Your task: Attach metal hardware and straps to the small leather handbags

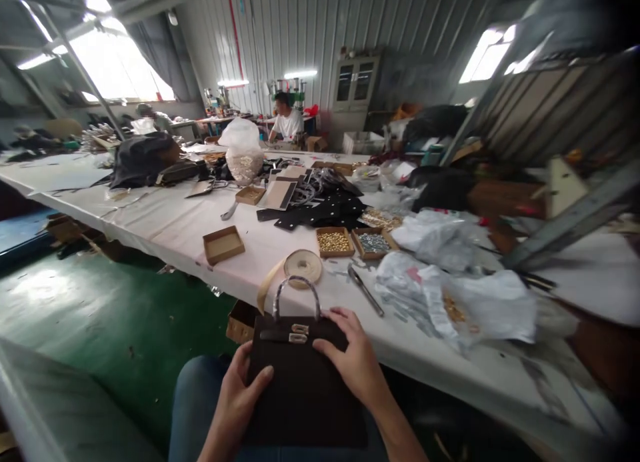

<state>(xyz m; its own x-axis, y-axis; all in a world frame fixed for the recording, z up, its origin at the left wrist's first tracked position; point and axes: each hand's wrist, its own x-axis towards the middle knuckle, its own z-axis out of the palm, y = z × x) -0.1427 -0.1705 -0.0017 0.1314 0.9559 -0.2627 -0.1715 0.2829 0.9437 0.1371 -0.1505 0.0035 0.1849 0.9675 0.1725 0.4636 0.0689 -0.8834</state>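
A dark brown handbag [305,395] stands upright on my lap, with one arched handle that looks wrapped in clear film and gold-coloured clasp hardware on its upper front. My left hand [243,385] grips the bag's left side, its thumb on the front. On the upper right side, my right hand [350,349] holds the bag with the thumb on the front near the clasp and the fingers over the top edge. Just behind the handle, a roll of beige tape [303,267] lies on the table, a loose strip hanging over the edge.
The white-covered table [165,212] bears an empty cardboard tray [223,245], a box of gold pieces [334,242], a box of silver pieces [373,243], a metal rod-like tool [365,290], plastic bags [450,302] and black straps [320,212]. A person [288,123] sits beyond.
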